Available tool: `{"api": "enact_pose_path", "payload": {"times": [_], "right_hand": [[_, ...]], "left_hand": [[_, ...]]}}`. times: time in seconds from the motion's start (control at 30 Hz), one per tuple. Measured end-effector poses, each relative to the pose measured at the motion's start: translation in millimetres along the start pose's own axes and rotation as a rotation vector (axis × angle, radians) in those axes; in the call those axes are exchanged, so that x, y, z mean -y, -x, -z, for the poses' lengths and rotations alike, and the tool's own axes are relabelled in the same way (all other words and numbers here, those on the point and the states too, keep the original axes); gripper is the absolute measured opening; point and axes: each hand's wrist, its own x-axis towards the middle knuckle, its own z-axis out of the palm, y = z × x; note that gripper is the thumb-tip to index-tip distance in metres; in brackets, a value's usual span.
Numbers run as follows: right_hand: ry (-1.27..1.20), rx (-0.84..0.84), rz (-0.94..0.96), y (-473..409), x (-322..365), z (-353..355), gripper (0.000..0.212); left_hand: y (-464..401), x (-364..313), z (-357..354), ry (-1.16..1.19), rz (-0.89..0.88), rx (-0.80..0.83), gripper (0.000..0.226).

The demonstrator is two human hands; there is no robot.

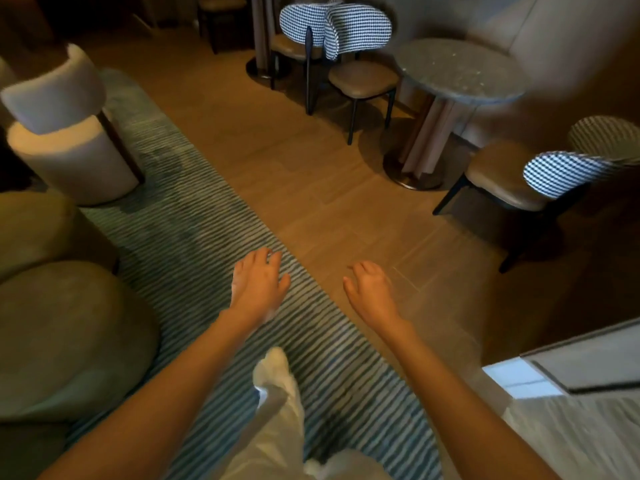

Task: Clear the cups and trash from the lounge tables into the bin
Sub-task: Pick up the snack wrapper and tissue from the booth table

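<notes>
**Walking with empty hands, no cup or trash in sight yet**

Walking across the lounge, it seems: a leg in pale trousers (277,410) steps forward over the striped rug (194,216). Both arms are stretched out in front. The left hand (258,285) hangs palm down over the rug edge, fingers loose and a little spread, holding nothing. The right hand (372,289) hangs over the wood floor (311,168), fingers relaxed and slightly bent, also w/o anything in it.

At near left are rounded olive seats (62,334), at near right a pale surface (588,362), too blurred to name. Further left stands a white round chair (69,133).

Further right is the round stone-top table (460,71) w/ houndstooth chairs (349,32) around it. Its top looks bare, but blur hides small things. Cups, trash and bin: none visible, so I cannot tell where they are; prob. outside the view.

Handling, as a judgement only: if the cups are paper or plastic they will be light and soft, easy to crush, maybe w/ liquid left. Better to take each around the middle of the wall, upright, w/ gentle pressure. Napkins etc. can be pinched or gathered in the palm.
</notes>
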Motion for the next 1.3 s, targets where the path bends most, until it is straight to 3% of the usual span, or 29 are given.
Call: {"api": "enact_pose_path", "payload": {"times": [0.4, 0.7, 0.9, 1.07, 1.3], "right_hand": [[0.043, -0.112, 0.039, -352, -7, 40, 0.037], [0.109, 0.054, 0.027, -560, -65, 17, 0.042], [0.115, 0.016, 0.128, -747, -96, 61, 0.041], [0.137, 0.050, 0.214, -878, -93, 89, 0.043], [0.091, 0.182, 0.278, -1043, -79, 60, 0.044]], "left_hand": [[-338, 54, 62, -0.003, 0.023, -0.100, 0.049], [-560, 59, 52, -0.042, 0.034, -0.037, 0.051], [-738, 64, 108, -0.054, 0.081, -0.150, 0.051], [-838, 83, 130, -0.046, 0.183, -0.160, 0.052], [-973, 132, 113, -0.028, 0.286, -0.080, 0.052]]}}
